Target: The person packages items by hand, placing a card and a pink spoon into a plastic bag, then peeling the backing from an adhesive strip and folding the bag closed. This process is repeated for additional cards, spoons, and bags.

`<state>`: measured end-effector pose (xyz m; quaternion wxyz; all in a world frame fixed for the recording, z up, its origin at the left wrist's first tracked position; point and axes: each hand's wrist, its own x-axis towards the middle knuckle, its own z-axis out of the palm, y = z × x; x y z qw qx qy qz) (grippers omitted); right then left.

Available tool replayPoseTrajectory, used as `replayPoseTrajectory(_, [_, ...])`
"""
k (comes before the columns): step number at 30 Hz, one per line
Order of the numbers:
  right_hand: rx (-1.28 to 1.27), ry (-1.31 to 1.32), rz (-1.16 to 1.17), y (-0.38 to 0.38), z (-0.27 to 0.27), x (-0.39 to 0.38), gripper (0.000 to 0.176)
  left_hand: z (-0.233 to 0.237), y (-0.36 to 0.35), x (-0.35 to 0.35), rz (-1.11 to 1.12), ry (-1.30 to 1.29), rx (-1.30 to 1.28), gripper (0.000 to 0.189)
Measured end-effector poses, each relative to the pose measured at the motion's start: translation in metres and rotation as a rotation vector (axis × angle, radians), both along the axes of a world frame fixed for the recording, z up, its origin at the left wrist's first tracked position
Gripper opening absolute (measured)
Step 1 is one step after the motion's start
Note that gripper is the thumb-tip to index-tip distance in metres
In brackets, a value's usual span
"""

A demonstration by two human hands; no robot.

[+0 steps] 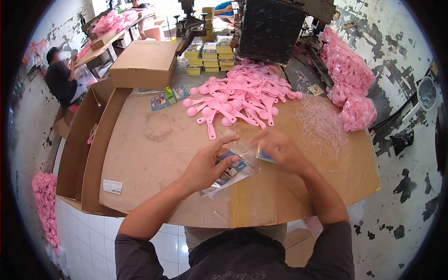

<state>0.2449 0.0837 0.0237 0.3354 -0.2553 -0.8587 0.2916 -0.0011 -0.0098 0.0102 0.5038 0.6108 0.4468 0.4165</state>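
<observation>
**Centre of frame, above the cardboard sheet (154,149).** My left hand (205,165) pinches a clear plastic sleeve (211,190) with a printed card (230,170) inside, thumb on top and closed on it. My right hand (280,150), blurred and just beside it, covers a second card (264,156); I cannot tell whether its fingers are closed. The sleeve's long axis runs from lower left to upper right, its upper end toward the right hand. I judge it light, limp, slippery and easily creased — best held where the stiff card backs the film. Pink spoons (238,95) lie heaped at upper centre — well apart.
</observation>
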Motion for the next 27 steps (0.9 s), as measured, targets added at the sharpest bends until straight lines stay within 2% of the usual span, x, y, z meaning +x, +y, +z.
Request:
replayPoseTrajectory(2, [-0.107,-0.168,-0.327,0.03,0.007,0.012,0.03,0.003,0.002,0.0,0.041,-0.082,-0.055,0.044])
replayPoseTrajectory(4, [-0.105,-0.325,-0.444,0.065,0.004,0.02,0.031,0.002,0.002,0.0,0.065,-0.12,-0.076,0.038])
replayPoseTrajectory(7, [0.267,-0.397,-0.568,0.104,-0.033,0.024,0.033,-0.003,0.004,-0.001,0.067,-0.099,-0.061,0.031])
replayPoseTrajectory(10, [0.3,-0.437,-0.641,0.117,-0.043,0.016,0.034,-0.001,0.003,-0.002,0.047,-0.074,-0.085,0.028])
replayPoseTrajectory(13, [0.214,-0.4,-0.643,0.127,-0.041,0.018,0.033,-0.001,0.006,-0.006,0.015,-0.086,-0.108,0.028])
replayPoseTrajectory(16, [-0.03,-0.099,-0.49,0.126,-0.028,0.026,0.028,-0.001,0.007,-0.01,0.009,-0.111,-0.143,0.029])
replayPoseTrajectory(19, [-0.02,-0.08,-0.158,0.079,0.014,0.026,0.02,0.003,0.007,-0.01,0.019,-0.168,-0.16,0.029])
replayPoseTrajectory(22, [-0.103,-0.154,0.051,0.022,0.052,0.018,0.016,-0.003,0.007,-0.005,0.019,-0.248,-0.118,0.03])
replayPoseTrajectory(25, [-0.077,-0.029,0.021,0.006,0.053,0.014,0.013,-0.005,0.006,-0.002,0.024,-0.243,-0.1,0.032])
replayPoseTrajectory(27, [-0.048,-0.134,0.052,0.0,0.065,0.014,0.012,-0.003,0.005,-0.001,0.031,-0.219,-0.088,0.032])
